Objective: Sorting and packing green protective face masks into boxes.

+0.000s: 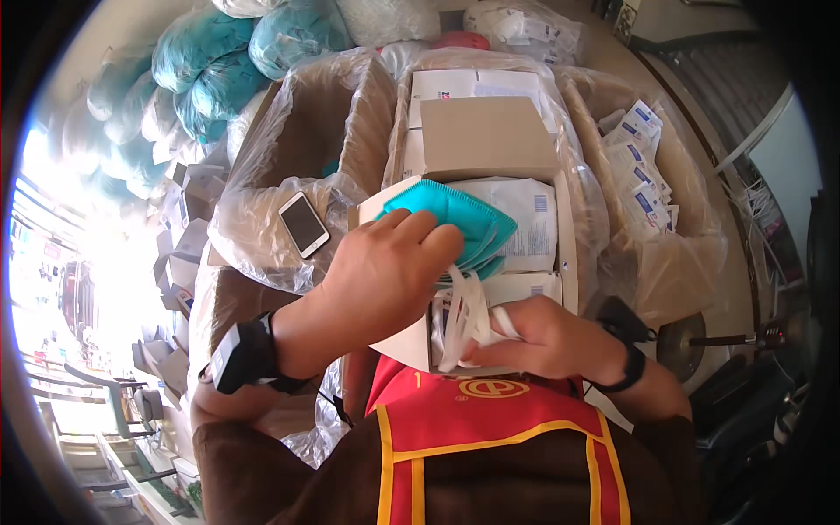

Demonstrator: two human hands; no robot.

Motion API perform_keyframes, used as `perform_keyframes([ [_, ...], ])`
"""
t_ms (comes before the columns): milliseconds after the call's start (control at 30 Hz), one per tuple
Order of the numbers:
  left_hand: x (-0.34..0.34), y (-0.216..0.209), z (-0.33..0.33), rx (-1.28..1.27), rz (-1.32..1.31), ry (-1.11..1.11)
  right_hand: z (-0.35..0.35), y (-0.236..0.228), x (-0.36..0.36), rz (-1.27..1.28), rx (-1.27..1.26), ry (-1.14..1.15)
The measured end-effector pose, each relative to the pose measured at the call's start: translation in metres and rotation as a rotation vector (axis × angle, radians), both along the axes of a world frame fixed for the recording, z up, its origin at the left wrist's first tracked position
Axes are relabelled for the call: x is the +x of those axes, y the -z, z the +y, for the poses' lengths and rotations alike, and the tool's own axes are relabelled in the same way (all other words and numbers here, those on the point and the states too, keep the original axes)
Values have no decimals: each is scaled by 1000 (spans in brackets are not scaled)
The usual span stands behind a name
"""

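My left hand (pixel 389 267) is closed on a small stack of teal face masks (pixel 464 214), holding them above an open cardboard box (pixel 567 241). White elastic straps (pixel 468 315) hang from the masks toward me. My right hand (pixel 542 332) has its fingers bent round these straps, at the near end of the box. Under the masks, the box holds white printed packets (pixel 525 219); one lies flat on the right side. My left fingertips are partly hidden behind the masks.
A white phone (pixel 304 225) lies on plastic film at the left. Plastic-lined cartons stand left (pixel 302 131) and right (pixel 682 262); the right one holds white packets (pixel 643 166). Behind are closed boxes (pixel 490 131) and bags of teal items (pixel 210 52). Folded cartons (pixel 184 219) lie far left.
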State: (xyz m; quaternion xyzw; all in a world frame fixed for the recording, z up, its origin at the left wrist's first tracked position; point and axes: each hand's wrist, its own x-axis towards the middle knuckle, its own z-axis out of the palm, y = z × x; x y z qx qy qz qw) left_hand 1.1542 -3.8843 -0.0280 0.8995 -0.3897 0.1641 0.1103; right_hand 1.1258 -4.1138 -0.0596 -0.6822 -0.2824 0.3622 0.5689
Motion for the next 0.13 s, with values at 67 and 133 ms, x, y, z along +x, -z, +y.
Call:
perform_keyframes([
  [67,-2,1,4,-31,273,-20,-9,-12,-4,-159,141,36],
  [133,-8,10,2,-69,422,10,-18,-16,-6,-316,281,71],
])
